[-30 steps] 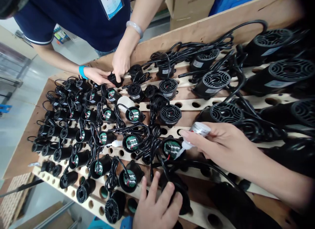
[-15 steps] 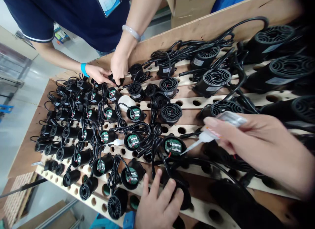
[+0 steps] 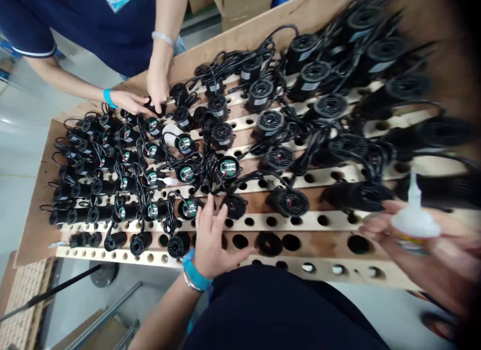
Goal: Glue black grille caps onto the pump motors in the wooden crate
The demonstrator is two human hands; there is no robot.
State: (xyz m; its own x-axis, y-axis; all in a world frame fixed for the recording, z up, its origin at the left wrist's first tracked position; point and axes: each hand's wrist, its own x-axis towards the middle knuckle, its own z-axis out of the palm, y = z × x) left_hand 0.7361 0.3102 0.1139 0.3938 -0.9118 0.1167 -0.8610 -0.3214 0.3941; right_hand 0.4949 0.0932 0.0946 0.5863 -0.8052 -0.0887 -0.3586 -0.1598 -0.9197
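Note:
In my right hand (image 3: 447, 244), at the right, is a small glue bottle (image 3: 415, 222) with its white tapered nozzle pointing up. My left hand (image 3: 214, 239) has its fingers spread and holds nothing; its fingertips are beside a black cylindrical housing (image 3: 234, 206) with a slotted end. Just beyond it, an open housing with a green circuit board (image 3: 228, 167) faces up, a black cable attached. More open housings with boards (image 3: 189, 208) lie to the left. A white-tipped tube (image 3: 170, 181) lies among them.
Rows of black housings and coiled cables fill a wooden rack (image 3: 311, 222) with round holes. Across it, a co-worker's hands (image 3: 158, 86) work on a black part. A wooden side board (image 3: 233, 31) runs along the far edge. A cardboard box (image 3: 244, 6) stands behind.
My right hand has drawn the glue bottle away from the open housing to the right, turning its nozzle upward. My left hand stays spread near the housings. The view has shifted and widened.

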